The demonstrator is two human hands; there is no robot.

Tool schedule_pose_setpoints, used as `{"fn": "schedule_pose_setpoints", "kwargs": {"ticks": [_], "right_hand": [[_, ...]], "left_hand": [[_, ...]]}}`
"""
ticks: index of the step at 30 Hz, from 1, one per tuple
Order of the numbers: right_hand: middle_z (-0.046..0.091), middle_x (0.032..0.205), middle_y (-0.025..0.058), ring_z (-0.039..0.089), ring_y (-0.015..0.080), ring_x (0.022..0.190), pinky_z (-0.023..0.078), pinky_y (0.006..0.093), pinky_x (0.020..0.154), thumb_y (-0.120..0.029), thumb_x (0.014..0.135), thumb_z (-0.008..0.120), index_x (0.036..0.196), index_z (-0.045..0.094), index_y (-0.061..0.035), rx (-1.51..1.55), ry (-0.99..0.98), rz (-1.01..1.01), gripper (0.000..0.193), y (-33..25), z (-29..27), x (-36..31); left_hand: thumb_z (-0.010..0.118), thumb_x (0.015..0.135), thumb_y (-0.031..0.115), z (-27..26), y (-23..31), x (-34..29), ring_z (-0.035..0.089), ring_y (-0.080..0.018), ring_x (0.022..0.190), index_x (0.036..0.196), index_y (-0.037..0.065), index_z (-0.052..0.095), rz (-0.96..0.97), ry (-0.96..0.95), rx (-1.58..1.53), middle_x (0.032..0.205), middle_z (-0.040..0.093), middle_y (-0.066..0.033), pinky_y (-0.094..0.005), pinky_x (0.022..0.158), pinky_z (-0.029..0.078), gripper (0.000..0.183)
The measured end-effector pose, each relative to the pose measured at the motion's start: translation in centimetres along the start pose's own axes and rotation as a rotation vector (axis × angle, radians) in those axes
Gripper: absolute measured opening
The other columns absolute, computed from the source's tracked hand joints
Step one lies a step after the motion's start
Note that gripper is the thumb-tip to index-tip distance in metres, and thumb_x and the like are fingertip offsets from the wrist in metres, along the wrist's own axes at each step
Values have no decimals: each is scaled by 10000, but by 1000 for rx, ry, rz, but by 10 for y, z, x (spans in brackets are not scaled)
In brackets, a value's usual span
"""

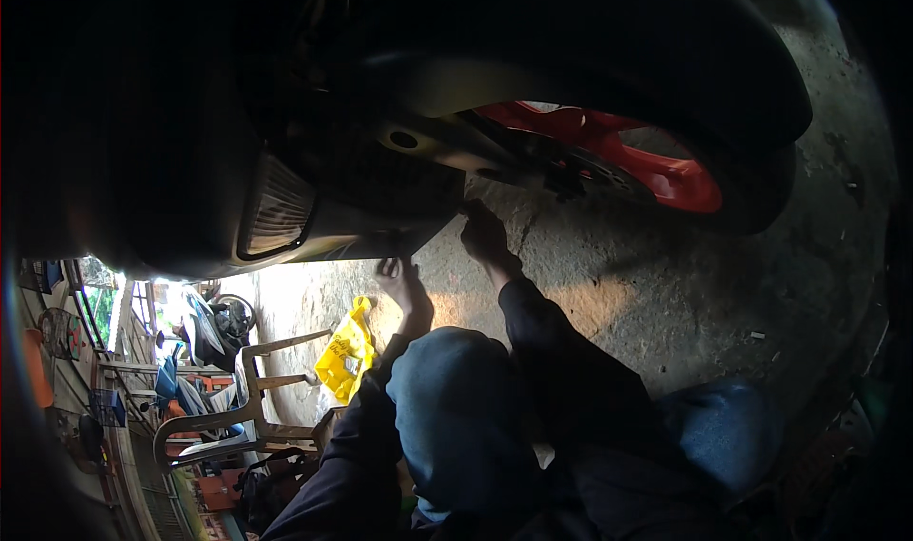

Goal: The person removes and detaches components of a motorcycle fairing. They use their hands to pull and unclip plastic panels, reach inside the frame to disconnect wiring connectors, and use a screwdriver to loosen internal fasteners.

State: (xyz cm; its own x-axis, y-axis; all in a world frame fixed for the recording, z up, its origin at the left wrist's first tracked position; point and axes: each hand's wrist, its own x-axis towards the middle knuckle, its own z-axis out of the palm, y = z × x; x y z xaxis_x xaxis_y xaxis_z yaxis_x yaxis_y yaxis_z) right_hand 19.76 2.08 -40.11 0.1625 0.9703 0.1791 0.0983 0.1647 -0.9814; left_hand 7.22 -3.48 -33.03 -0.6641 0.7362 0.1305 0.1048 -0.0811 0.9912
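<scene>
A dark scooter or motorcycle [456, 75] fills the upper part of the view, with a red-rimmed wheel [689, 180] at its right. Low on its body are a ribbed clear lamp [278, 206] and a dark flat panel [409, 194]. Just under the panel's lower edge is my left hand [409, 294], its fingers bent in and the thumb close to the edge. My right hand [487, 240] is raised to the panel's right corner, fingers closed together. Shadow hides what either hand grips.
A yellow plastic bag [344, 351] hangs by a plastic chair [249, 403] at the left. Behind are parked motorcycles [214, 332] and shelving. My jeans-clad knee [461, 417] rises between my arms. Rough concrete floor [609, 284] extends right, with a small pale scrap [757, 335] on it.
</scene>
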Motion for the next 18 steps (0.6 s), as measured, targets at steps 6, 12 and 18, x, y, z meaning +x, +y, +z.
{"fn": "schedule_pose_setpoints", "kwargs": {"ticks": [6,12,18], "right_hand": [[568,1205,131,543,320,1133,460,413,921,44,782,427,1179,579,-109,-151,-66,14,452,-1,-2,16],[548,1266,158,510,306,1196,442,412,974,30,767,430,1272,527,-113,-102,-140,-64,533,-12,-2,12],[558,1274,143,549,297,1159,453,441,962,-25,757,481,1273,536,-105,-77,17,-109,526,15,0,24]], "left_hand": [[511,928,45,10,-42,20,496,-286,1205,1205,-12,480,43,-861,209,1252,496,-162,-403,966,451,285],[585,876,34,12,-58,34,624,-286,850,1028,-31,571,748,-637,669,905,620,-178,-369,733,488,165],[605,881,87,37,-46,5,604,-276,797,1025,-2,547,386,-565,383,877,589,-155,-385,667,468,179]]}}
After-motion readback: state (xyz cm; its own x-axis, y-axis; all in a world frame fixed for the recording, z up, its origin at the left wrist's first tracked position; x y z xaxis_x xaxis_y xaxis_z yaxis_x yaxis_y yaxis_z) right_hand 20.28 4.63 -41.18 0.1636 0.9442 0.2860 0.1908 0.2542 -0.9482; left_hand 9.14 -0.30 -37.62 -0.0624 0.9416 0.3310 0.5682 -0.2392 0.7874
